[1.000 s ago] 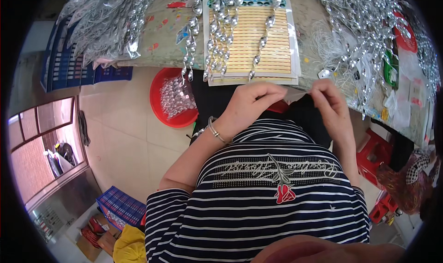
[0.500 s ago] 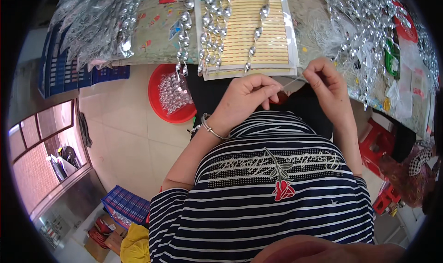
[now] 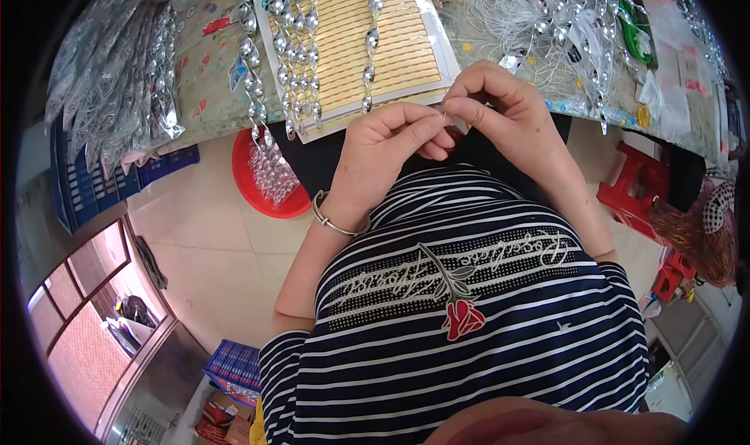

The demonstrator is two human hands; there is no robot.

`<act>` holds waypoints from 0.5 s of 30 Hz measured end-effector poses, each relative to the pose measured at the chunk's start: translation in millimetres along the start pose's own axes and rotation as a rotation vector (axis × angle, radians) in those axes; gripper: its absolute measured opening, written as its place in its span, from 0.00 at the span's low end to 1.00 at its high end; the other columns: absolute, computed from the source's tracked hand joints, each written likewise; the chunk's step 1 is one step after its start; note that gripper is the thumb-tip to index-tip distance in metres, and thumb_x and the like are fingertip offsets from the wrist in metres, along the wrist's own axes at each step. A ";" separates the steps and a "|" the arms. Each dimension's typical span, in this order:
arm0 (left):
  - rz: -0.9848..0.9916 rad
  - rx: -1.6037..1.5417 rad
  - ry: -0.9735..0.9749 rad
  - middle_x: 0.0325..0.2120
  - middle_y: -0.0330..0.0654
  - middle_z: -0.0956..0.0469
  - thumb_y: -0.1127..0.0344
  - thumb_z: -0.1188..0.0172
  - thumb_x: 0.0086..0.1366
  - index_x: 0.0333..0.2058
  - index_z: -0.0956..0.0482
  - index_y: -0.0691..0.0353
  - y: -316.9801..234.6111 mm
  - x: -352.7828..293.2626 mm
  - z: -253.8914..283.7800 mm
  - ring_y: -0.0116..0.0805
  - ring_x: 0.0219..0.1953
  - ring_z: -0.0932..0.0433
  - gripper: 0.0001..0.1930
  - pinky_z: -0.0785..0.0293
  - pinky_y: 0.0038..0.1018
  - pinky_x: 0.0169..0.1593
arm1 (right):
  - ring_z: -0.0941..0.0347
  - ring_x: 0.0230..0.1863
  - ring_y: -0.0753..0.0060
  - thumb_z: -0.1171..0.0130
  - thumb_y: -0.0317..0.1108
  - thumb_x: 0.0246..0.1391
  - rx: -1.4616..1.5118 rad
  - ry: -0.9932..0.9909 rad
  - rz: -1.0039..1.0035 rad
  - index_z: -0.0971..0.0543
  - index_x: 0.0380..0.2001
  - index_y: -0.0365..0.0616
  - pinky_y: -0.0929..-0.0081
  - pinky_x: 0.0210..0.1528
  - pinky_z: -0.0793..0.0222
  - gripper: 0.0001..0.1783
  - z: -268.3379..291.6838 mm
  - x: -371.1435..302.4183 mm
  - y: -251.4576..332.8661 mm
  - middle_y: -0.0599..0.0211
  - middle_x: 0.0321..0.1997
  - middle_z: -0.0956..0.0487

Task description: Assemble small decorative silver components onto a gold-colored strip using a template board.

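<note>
My left hand (image 3: 391, 144), with a metal bangle (image 3: 332, 218) at its wrist, is closed in a pinch in front of my lap. Its fingertips meet those of my right hand (image 3: 508, 121), which is pinched too. Between them a short bit of thin clear thread (image 3: 445, 115) just shows; most of it is hidden by the fingers. Just beyond lies a pale sheet with rows of yellow strips (image 3: 402, 54) at the table edge. Strands of silver twisted beads (image 3: 301, 70) lie over the sheet, one single strand (image 3: 369, 62) nearer my hands.
A red basin (image 3: 293, 204) of clear beads stands on the floor at left. Bundles of silver strands (image 3: 117, 78) cover the table's left side; tangled clear thread (image 3: 500, 23) and more strands lie right. A red stool (image 3: 637, 183) stands at right, a blue crate (image 3: 234, 363) lower left.
My right hand has moved left and in, so both hands' fingertips now meet; the thread stretched between them has shortened. The whole view has turned and shifted somewhat.
</note>
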State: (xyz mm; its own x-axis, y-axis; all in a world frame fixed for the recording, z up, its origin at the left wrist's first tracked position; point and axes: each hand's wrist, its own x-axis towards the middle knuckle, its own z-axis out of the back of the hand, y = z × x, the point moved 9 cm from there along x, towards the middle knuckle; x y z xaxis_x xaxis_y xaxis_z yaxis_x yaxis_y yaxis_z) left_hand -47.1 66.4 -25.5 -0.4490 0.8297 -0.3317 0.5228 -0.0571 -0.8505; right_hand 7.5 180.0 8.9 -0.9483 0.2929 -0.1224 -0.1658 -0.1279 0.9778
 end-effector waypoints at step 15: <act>0.031 0.025 -0.070 0.25 0.42 0.22 0.70 0.45 0.63 0.36 0.21 0.71 5.5 -0.3 5.1 0.26 0.25 0.26 0.09 0.29 0.17 0.33 | 0.32 0.38 0.85 0.48 0.33 0.60 0.270 -0.043 -0.151 0.23 0.35 0.40 0.84 0.42 0.36 0.09 2.7 -1.5 -18.3 0.76 0.34 0.25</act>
State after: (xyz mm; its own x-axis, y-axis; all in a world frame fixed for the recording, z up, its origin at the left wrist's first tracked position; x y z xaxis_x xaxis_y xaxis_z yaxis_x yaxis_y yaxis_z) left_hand -47.8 63.0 -32.2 -0.4831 0.7864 -0.3850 0.5195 -0.0965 -0.8490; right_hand 12.8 184.5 -8.3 -0.9050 0.3303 -0.2682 -0.2206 0.1747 0.9596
